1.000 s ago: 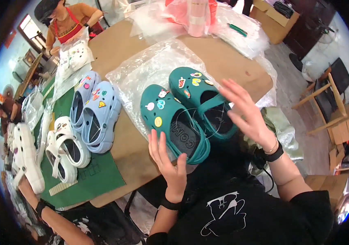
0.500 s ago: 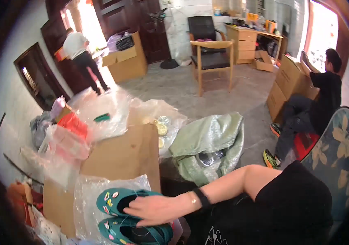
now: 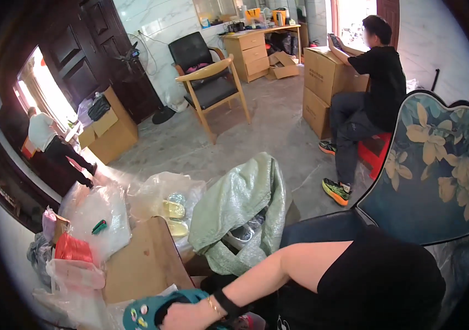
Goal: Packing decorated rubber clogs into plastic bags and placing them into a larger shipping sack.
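Observation:
At the bottom edge, my right hand [image 3: 186,316] is closed on the side of a teal slip-on shoe [image 3: 135,312], with its fingertips hidden inside the shoe's opening. Small colourful charms dot the shoe's toe. Clear plastic wrap [image 3: 114,314] lies beside it, and a brown cardboard sheet [image 3: 138,261] is just beyond. A dark band [image 3: 224,302] and a thin bracelet circle my right wrist. My left hand is out of view.
A green woven sack [image 3: 234,214] holding wrapped shoes stands ahead. Yellow slippers [image 3: 175,210] lie in plastic nearby. At right are a floral-backed chair [image 3: 426,165] and a seated person [image 3: 374,77] beside stacked cartons [image 3: 319,82]. Another person [image 3: 45,132] stands far left.
The view has swung right, so the room's contents appear farther left and tilted. My right hand and the teal shoe sit lower in the picture; the second shoe is no longer visible.

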Demonstrator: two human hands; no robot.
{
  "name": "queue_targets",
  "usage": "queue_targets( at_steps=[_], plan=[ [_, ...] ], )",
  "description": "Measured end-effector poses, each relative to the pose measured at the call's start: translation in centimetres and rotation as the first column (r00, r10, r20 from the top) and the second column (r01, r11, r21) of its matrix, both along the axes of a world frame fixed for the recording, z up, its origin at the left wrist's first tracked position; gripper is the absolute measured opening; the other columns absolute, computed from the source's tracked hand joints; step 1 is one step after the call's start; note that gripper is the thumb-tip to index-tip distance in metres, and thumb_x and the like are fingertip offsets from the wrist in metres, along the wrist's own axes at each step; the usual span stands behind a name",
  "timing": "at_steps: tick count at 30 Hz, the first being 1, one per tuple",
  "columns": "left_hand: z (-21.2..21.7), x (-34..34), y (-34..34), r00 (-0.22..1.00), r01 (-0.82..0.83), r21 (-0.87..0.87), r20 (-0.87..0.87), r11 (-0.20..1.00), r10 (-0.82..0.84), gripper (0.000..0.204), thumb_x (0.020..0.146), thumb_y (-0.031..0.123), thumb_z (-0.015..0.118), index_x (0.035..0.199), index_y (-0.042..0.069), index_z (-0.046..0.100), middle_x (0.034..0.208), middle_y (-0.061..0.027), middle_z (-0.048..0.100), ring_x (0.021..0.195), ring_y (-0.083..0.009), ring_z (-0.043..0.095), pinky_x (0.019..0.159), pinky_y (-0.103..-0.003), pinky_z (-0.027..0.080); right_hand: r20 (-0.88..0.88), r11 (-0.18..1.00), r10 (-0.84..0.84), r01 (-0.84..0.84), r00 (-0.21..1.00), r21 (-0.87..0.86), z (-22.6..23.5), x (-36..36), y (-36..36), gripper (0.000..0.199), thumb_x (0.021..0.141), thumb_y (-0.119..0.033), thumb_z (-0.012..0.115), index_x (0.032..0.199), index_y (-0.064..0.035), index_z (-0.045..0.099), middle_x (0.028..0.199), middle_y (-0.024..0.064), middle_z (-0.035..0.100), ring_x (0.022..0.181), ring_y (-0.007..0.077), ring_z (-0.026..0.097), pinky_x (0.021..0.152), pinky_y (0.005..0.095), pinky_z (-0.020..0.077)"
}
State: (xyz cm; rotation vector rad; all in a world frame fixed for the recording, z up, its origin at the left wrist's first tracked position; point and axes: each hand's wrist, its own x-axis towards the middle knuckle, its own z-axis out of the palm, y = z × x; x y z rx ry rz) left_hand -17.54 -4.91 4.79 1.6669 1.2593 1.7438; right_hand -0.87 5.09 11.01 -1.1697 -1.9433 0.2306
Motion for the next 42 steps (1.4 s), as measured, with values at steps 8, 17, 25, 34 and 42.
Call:
queue_targets(
  at_steps=[8, 17, 25, 34, 42],
  plan=[
    [-0.1, -3.2, 0.1, 0.869, -0.088, -0.147, -0.496, 0.985, 0.004, 0.035, 0.096, 0.021, 0.059, 0.120, -0.004, 0.060, 0.127, -0.0255, 0.056, 0.116, -0.0391, 0.053, 0.103, -0.048, 0.040, -0.004, 0.922, -0.379, 0.378, 0.925, -0.090, 1.8, 12.2, 3.4, 0.022, 0.073, -0.011, 0.057, 0.087, 0.0056, 0.058, 0.072, 0.0242, 0.062, 0.072, 0.0423, 0.063, 0.065, 0.0491, 0.0497],
    [0.4, -4.7, 1.7, 0.766, -0.119, -0.092, -0.641, 0.989, 0.032, 0.026, 0.095, 0.016, 0.060, 0.107, -0.007, 0.065, 0.113, -0.0259, 0.062, 0.105, -0.0378, 0.058, 0.095, -0.043, 0.045, 0.182, 0.891, -0.430, 0.448, 0.884, -0.068, -2.2, 15.3, 9.8, 0.033, 0.077, -0.023, 0.065, 0.095, 0.0050, 0.060, 0.077, 0.0193, 0.064, 0.070, 0.0376, 0.065, 0.062, 0.0443, 0.0518],
    [4.8, -3.4, 0.8, 0.846, -0.169, -0.120, -0.526, 0.978, 0.082, 0.026, 0.096, 0.017, 0.059, 0.102, -0.007, 0.067, 0.100, -0.0249, 0.065, 0.094, -0.0363, 0.061, 0.089, -0.042, 0.048, 0.269, 0.753, -0.645, 0.656, 0.716, 0.059, -0.1, 13.3, 5.0, 0.044, 0.080, -0.032, 0.069, 0.107, 0.0015, 0.058, 0.095, 0.0105, 0.055, 0.092, 0.0254, 0.052, 0.074, 0.0392, 0.0432],
    [5.0, -3.1, 3.7, 0.945, -0.323, -0.524, -0.130, 0.788, 0.301, 0.036, 0.096, 0.022, 0.055, 0.118, -0.006, 0.061, 0.114, -0.0200, 0.064, 0.107, -0.0276, 0.060, 0.094, -0.040, 0.045, 0.276, 0.907, -0.393, 0.321, 0.877, 0.272, 6.7, 10.5, -1.2, 0.040, 0.072, -0.005, 0.061, 0.113, -0.0061, 0.062, 0.110, 0.0104, 0.060, 0.100, 0.0298, 0.059, 0.085, 0.0410, 0.0474],
    [5.4, -5.0, 4.0, 0.886, -0.367, -0.148, -0.357, 0.918, 0.297, 0.013, 0.094, 0.005, 0.057, 0.100, -0.002, 0.067, 0.083, -0.0076, 0.070, 0.075, -0.0116, 0.063, 0.070, -0.026, 0.049, 0.256, 0.838, 0.539, -0.540, 0.802, -0.075, 1.6, 0.4, -3.8, 0.048, 0.069, -0.002, 0.063, 0.117, -0.0025, 0.058, 0.115, 0.0124, 0.058, 0.107, 0.0297, 0.057, 0.089, 0.0358, 0.0498]
  ],
)
